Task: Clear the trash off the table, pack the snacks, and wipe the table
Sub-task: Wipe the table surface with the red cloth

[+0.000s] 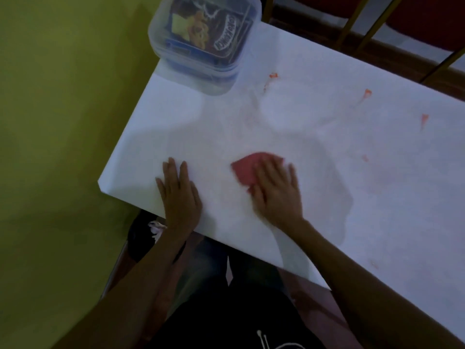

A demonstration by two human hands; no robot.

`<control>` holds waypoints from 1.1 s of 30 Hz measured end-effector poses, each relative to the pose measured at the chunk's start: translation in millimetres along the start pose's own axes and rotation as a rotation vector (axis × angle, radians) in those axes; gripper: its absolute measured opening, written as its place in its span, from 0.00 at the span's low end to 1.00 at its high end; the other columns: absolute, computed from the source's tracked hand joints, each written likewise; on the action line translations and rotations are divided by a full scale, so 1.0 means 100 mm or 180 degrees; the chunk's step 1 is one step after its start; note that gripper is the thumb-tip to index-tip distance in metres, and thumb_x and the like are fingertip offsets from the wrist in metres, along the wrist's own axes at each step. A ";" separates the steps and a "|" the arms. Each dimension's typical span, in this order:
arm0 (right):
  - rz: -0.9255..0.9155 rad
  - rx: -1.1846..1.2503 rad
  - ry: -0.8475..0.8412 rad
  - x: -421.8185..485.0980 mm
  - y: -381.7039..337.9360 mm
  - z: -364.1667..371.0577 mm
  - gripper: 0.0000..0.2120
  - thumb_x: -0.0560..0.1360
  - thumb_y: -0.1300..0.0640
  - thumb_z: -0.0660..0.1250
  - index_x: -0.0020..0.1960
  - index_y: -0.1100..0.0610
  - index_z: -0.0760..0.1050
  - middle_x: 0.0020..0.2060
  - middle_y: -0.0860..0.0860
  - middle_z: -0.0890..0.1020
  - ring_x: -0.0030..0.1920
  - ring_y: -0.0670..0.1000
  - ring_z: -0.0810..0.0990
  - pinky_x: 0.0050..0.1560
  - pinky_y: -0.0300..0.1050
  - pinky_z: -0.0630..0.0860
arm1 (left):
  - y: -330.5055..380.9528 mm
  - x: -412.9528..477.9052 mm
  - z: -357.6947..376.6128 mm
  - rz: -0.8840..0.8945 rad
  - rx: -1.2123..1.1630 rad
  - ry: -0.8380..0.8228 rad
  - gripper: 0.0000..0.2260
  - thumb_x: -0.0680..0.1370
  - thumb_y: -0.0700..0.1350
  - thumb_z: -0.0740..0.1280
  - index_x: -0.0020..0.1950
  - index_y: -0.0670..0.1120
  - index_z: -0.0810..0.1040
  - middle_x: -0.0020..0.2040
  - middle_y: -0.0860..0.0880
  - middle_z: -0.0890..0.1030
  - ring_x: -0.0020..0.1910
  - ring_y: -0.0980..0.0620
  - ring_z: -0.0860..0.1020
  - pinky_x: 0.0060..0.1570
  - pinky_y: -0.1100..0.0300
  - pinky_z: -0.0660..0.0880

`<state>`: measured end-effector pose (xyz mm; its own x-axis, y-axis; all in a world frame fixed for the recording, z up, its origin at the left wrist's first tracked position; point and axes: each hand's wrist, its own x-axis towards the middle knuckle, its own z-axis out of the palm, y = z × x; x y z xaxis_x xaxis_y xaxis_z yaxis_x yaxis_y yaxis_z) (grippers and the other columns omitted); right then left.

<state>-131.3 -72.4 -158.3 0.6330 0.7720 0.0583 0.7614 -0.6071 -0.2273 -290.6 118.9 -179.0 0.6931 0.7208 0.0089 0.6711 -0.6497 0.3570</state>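
**A:** Fingers first.

**B:** Right hand, centre frame: fingers straight, spread, pressed flat on the red cloth. No curl, no pinch. It is blurred, so likely mid-wipe.

**A:** The other?

**B:** Left hand, just left of it: fingers straight, flat on the bare table near its lower-left corner. It holds nothing and seems to be steadying.

**A:** Where's the cloth?

**B:** Half under the palm, half showing to the upper left of the knuckles.

**A:** Further out?

**B:** Orange smears at upper centre and toward the right edge, not yet wiped. There is a darker, damp-looking patch right of the cloth. A clear tub sits at top centre, on the table's far corner, with snack packets inside. Whether it has a lid, I cannot tell.

**A:** Risks?

**B:** With only a flat palm on it, the cloth may bunch or slip out on a fast stroke. A loaded cloth could drag the orange into streaks; a faint pink haze shows mid-table. A wide sweep upward could shove the tub, which sits close to the edge.
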 end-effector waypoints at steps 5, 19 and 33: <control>0.0969 0.0467 0.0024 0.53 -0.77 0.07 0.26 0.81 0.49 0.54 0.77 0.57 0.65 0.78 0.61 0.62 0.79 0.62 0.54 0.77 0.65 0.53 | 0.06 0.09 0.04 0.0126 0.0147 -0.0124 0.24 0.84 0.46 0.51 0.79 0.39 0.58 0.80 0.40 0.55 0.80 0.41 0.52 0.77 0.39 0.51; 0.1646 0.0025 0.0327 1.12 -0.02 -0.01 0.24 0.79 0.56 0.56 0.73 0.64 0.70 0.72 0.64 0.70 0.75 0.65 0.65 0.74 0.65 0.59 | 0.07 0.94 -0.18 0.0687 0.0054 -0.0538 0.26 0.80 0.47 0.47 0.78 0.44 0.64 0.80 0.40 0.58 0.80 0.40 0.54 0.76 0.37 0.54; 0.1641 -0.0151 -0.0061 1.81 0.74 -0.13 0.28 0.83 0.47 0.46 0.81 0.55 0.54 0.80 0.58 0.56 0.80 0.59 0.50 0.78 0.63 0.44 | 1.47 1.49 0.39 -0.0047 0.0095 -0.0079 0.25 0.80 0.45 0.53 0.78 0.48 0.63 0.81 0.43 0.57 0.81 0.46 0.53 0.76 0.39 0.52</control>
<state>41.3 19.7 -152.1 0.9252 0.3734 -0.0676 0.3571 -0.9170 -0.1774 -78.2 121.7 -161.5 0.6892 0.7243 -0.0194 0.6885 -0.6463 0.3290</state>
